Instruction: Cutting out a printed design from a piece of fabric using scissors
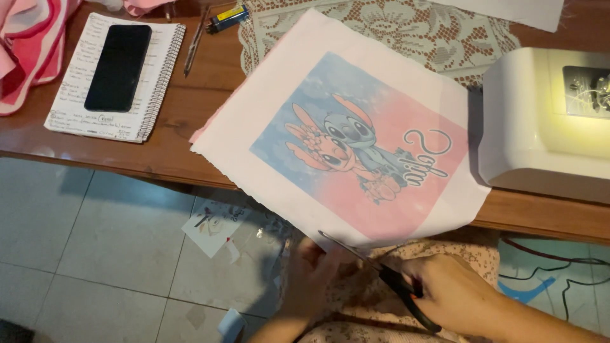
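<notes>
— Scissors at six o'clock, blades parted at the lower edge of the printed fabric; right hand at five o'clock, fingers clenched through the black handles.

— And the left hand?

— Just under the fabric's overhanging edge, at six o'clock; fingers partly hidden, grip impossible to tell.

— Fabric itself?

— Draped off the wooden surface, mostly resting on it, lower corner hanging free. Judged light, limp, prone to slipping and puckering; best pinched close beside the cut line, kept taut.

— Around it?

— Sewing machine at three o'clock, lace cloth at twelve, notebook bearing a phone at ten, lighter at eleven.
</notes>
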